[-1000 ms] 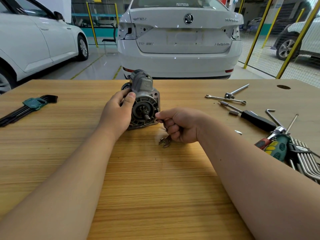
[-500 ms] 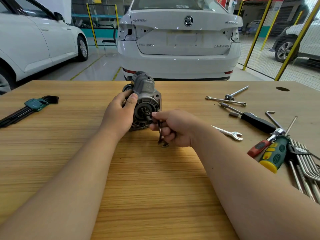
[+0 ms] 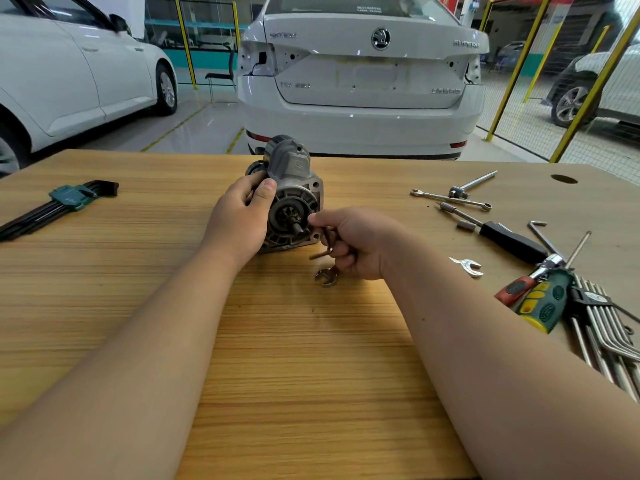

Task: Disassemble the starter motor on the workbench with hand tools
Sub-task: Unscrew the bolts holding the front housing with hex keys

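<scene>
The grey starter motor (image 3: 292, 188) stands on the wooden workbench (image 3: 294, 341), its pinion end facing me. My left hand (image 3: 239, 220) grips its left side, thumb on the front flange. My right hand (image 3: 349, 244) is curled round a small dark hex key (image 3: 325, 242) held against the lower right of the motor's face. A small open-ended spanner (image 3: 325, 276) lies on the bench just below my right hand.
A green-holdered hex key set (image 3: 65, 199) lies at the far left. At the right are a combination spanner (image 3: 450, 199), a black-handled driver (image 3: 509, 240), another small spanner (image 3: 467, 266), screwdrivers (image 3: 540, 299) and long hex keys (image 3: 609, 337). White cars stand beyond the bench.
My right hand moved up from the bench to the motor's face with the hex key. The small spanner now lies on the bench below it. My left hand stayed on the motor.
</scene>
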`<state>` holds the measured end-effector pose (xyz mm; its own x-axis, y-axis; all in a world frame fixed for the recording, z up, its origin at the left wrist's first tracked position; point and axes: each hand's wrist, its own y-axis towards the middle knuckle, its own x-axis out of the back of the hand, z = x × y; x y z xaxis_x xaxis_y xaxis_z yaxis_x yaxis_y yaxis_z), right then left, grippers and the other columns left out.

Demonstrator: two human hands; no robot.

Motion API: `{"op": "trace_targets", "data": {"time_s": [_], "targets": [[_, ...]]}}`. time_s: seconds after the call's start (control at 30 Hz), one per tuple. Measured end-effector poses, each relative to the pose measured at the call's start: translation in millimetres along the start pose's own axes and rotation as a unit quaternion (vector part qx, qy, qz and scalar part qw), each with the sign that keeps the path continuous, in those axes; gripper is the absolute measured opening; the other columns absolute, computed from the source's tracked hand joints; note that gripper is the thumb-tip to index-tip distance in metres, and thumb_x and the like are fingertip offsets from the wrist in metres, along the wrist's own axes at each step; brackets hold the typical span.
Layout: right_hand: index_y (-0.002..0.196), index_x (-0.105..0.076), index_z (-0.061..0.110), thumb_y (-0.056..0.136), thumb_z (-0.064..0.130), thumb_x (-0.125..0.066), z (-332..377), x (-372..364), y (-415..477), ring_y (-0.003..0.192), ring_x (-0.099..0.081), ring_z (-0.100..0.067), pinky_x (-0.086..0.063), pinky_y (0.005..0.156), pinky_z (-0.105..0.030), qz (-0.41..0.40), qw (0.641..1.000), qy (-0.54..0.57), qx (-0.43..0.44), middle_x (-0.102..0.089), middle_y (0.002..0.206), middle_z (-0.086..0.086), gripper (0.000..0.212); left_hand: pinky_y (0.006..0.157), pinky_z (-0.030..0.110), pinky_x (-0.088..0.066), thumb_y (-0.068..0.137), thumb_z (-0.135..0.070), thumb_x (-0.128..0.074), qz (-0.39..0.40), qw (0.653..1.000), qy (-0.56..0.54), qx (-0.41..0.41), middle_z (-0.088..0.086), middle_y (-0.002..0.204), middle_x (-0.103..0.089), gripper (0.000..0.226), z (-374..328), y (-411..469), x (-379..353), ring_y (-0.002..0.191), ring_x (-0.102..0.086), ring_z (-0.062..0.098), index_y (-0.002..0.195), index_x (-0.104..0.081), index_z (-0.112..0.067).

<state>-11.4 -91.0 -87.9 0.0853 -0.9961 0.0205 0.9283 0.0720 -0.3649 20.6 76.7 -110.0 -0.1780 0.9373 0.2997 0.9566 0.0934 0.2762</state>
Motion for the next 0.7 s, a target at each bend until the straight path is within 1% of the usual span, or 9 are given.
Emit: {"op": "trace_targets", "data": {"time_s": [0.1,0.2,0.27,0.33,0.47,0.53,0.63,0.7], "targets": [[0.068,-0.052,0.016,0.088,0.027,-0.069,-1,-1,1,0.036,-0.033,-0.006,-0.024,0.037,-0.018,-0.018,1.000,-0.023,0.011,-0.044,0.047,0.005,0.028,0.088,0.025,-0.036,0.099,-0.050,-0.045,0.000,1.000,0.006,-0.003,-0.007,0.135,-0.055,0.043,0,0,0,0.115,-0.047,0.008,0.137,-0.050,-0.033],[0.070,-0.051,0.017,0.090,0.031,-0.067,-1,-3,1,0.036,-0.035,-0.004,-0.024,0.035,-0.016,0.014,1.000,-0.007,0.005,-0.047,0.051,0.005,0.029,0.086,0.025,-0.037,0.099,-0.050,-0.044,0.000,1.000,0.008,-0.004,-0.007,0.134,-0.055,0.043,0,0,0,0.113,-0.047,0.007,0.137,-0.050,-0.033],[0.075,-0.053,0.017,0.093,0.034,-0.062,-2,-3,1,0.036,-0.039,-0.002,-0.026,0.033,-0.014,0.050,0.998,0.039,-0.010,-0.055,0.054,0.005,0.026,0.083,0.023,-0.036,0.098,-0.050,-0.044,-0.004,1.000,0.012,-0.001,-0.007,0.133,-0.055,0.042,0,0,0,0.113,-0.047,0.007,0.137,-0.051,-0.034],[0.078,-0.056,0.016,0.095,0.035,-0.058,-2,0,1,0.037,-0.044,-0.001,-0.030,0.033,-0.012,0.064,0.993,0.092,-0.024,-0.060,0.056,0.005,0.026,0.085,0.024,-0.036,0.098,-0.051,-0.044,-0.007,1.000,0.012,0.000,-0.006,0.133,-0.056,0.042,1,0,-1,0.114,-0.048,0.008,0.136,-0.052,-0.034],[0.085,-0.063,0.011,0.099,0.022,-0.044,-1,11,0,0.039,-0.049,-0.002,-0.036,0.033,-0.012,0.109,0.974,0.194,-0.046,-0.059,0.058,0.004,0.027,0.087,0.025,-0.037,0.099,-0.049,-0.044,-0.007,1.000,0.010,-0.002,-0.005,0.134,-0.056,0.042,1,0,-1,0.117,-0.050,0.011,0.137,-0.051,-0.033],[0.084,-0.062,0.010,0.098,0.019,-0.041,-1,14,0,0.039,-0.047,-0.002,-0.034,0.032,-0.012,0.128,0.967,0.215,-0.054,-0.056,0.059,0.004,0.027,0.082,0.022,-0.037,0.099,-0.049,-0.044,-0.009,1.000,0.011,-0.001,-0.006,0.133,-0.056,0.042,1,0,-2,0.115,-0.049,0.009,0.137,-0.052,-0.033],[0.082,-0.056,0.011,0.098,0.018,-0.043,-2,11,0,0.035,-0.040,-0.002,-0.028,0.029,-0.012,0.138,0.961,0.231,-0.060,-0.052,0.056,0.003,0.022,0.075,0.016,-0.035,0.099,-0.049,-0.044,-0.011,1.000,0.012,-0.001,-0.007,0.130,-0.057,0.041,1,0,-2,0.112,-0.049,0.008,0.136,-0.052,-0.033],[0.083,-0.053,0.011,0.098,0.020,-0.046,-3,7,1,0.035,-0.037,-0.002,-0.026,0.029,-0.011,0.128,0.965,0.224,-0.058,-0.051,0.056,0.002,0.018,0.080,0.020,-0.037,0.099,-0.049,-0.044,-0.009,1.000,0.011,-0.002,-0.006,0.130,-0.057,0.041,1,0,-2,0.114,-0.050,0.010,0.136,-0.052,-0.033]]}}
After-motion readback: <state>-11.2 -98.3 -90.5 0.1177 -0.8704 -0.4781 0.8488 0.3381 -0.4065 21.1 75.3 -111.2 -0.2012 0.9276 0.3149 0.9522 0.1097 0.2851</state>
